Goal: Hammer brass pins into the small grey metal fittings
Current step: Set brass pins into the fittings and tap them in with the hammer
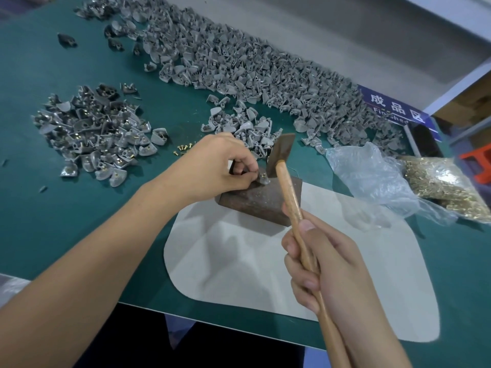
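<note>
On a rusty brown metal block [261, 200] sits one small grey fitting [263, 179] with a brass pin in it. My left hand [215, 166] pinches that fitting at the block's far edge. My right hand [326, 264] grips the wooden handle of a hammer [289, 192]. The hammer's dark head [281, 152] hangs just above and to the right of the fitting. Several loose brass pins [184, 148] lie on the green mat left of my left hand.
A long heap of plain grey fittings [239, 65] runs across the back. A smaller pile of fittings with brass pins [98, 134] lies at the left. Bags of brass pins [441, 184] in clear plastic sit at the right. A grey sheet [265, 274] lies under the block.
</note>
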{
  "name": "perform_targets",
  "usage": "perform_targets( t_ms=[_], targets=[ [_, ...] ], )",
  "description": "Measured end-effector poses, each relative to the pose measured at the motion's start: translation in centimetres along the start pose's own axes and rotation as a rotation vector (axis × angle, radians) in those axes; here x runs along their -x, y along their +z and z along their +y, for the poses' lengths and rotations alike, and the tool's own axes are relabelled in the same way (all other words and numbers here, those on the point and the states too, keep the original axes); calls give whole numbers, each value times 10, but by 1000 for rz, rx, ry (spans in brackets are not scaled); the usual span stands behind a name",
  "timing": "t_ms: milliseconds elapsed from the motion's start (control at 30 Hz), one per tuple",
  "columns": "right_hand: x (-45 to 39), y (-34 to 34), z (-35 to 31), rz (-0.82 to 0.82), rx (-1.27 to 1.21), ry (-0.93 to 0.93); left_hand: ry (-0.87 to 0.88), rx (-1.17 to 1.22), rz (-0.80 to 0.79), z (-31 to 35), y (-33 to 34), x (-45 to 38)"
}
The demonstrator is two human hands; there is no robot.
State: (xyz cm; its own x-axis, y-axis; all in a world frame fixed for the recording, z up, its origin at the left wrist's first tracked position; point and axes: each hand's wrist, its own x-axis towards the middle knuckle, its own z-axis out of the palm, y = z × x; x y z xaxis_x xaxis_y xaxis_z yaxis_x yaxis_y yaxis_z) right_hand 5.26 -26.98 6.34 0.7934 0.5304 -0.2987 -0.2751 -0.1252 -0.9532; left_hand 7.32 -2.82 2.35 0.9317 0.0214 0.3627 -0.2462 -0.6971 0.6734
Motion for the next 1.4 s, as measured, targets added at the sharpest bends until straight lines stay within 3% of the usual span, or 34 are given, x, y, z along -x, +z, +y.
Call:
perform_targets(
  t_ms=[533,667,1000,1133,1267,1400],
  targets=[
    [4,1,-4,3,-14,-57,-10,5,5,0,0,0],
    [1,1,-4,1,-29,20,-6,3,9,-1,1,0],
    [1,-2,0,2,-20,-34,-19,-4,21,-4,2,0],
    [-2,-6,-1,-23,-47,31,-22,0,16,-5,2,0],
    [-11,-19,7,205,-2,-81,-44,-12,24,-5,5,1],
    [-26,-39,32,501,405,-75,-165,189,130,4,10,2]
  ],
)
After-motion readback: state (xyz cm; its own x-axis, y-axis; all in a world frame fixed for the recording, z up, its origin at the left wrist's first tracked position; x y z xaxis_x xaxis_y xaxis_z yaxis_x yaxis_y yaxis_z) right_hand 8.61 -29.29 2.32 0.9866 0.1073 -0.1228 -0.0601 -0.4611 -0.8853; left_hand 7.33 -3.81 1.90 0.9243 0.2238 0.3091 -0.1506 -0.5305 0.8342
